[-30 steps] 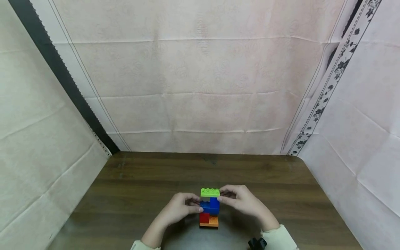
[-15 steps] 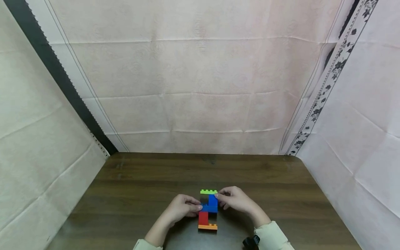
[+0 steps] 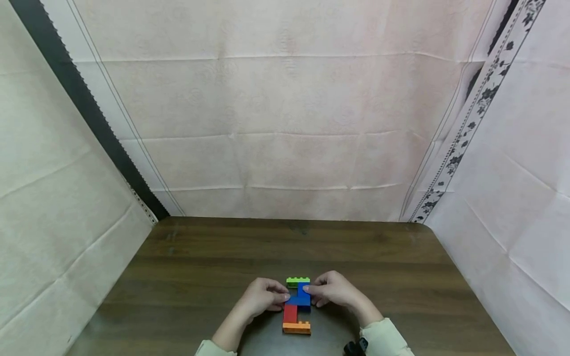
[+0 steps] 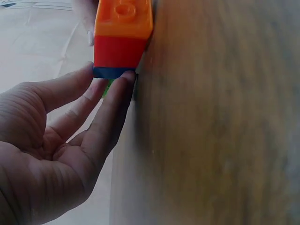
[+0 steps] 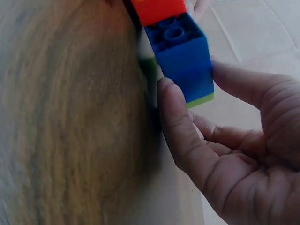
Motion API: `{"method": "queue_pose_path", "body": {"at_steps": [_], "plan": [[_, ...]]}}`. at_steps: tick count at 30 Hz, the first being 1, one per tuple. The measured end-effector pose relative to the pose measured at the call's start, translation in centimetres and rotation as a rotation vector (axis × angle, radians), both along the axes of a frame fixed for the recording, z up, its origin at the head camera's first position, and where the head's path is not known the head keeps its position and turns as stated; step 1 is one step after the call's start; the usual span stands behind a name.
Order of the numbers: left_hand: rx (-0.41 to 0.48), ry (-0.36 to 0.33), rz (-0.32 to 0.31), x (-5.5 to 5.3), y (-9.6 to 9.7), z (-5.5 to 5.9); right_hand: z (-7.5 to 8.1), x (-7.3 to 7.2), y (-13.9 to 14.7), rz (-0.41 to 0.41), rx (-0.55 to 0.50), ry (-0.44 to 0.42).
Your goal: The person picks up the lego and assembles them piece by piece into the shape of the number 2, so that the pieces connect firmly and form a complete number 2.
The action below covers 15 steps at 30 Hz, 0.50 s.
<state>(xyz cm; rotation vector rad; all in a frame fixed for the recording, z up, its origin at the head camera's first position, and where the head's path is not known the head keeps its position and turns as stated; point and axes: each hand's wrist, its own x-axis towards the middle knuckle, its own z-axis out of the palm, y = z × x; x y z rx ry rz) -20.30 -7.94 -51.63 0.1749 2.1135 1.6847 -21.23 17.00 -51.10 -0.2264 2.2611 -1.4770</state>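
Note:
A stack of toy building bricks is held low over the table, its orange brick (image 3: 296,328) nearest the person and its green brick (image 3: 292,282) farthest away. Between them are a red brick (image 3: 290,313) and two blue bricks, a lower one (image 3: 297,300) and an upper one (image 3: 304,289). My left hand (image 3: 262,299) pinches the lower blue brick's left end between thumb and finger, as the left wrist view shows beneath the red brick (image 4: 118,51). My right hand (image 3: 337,291) grips the blue bricks (image 5: 187,70) from the right. Contact with the table cannot be made out.
The brown wooden table (image 3: 200,247) reaches back to a pale cloth backdrop (image 3: 285,123). Cloth hangs on both sides too. A small black device (image 3: 355,347) sits at the right sleeve.
The stack has tipped, its green top going away from the person and its underside showing more. It has also come slightly closer. Both hands keep their hold; the right hand has moved slightly down and inward.

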Motion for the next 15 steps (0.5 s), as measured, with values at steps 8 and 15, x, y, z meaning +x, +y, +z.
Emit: {"method": "queue_pose_path", "body": {"at_steps": [8, 15], "plan": [[-0.036, 0.034, -0.009, -0.12, 0.22, -0.07, -0.11, 0.33, -0.23, -0.003, 0.031, 0.01], [-0.052, 0.046, -0.008, -0.15, 0.25, -0.05, -0.21, 0.41, -0.3, -0.02, 0.019, -0.014]]}}
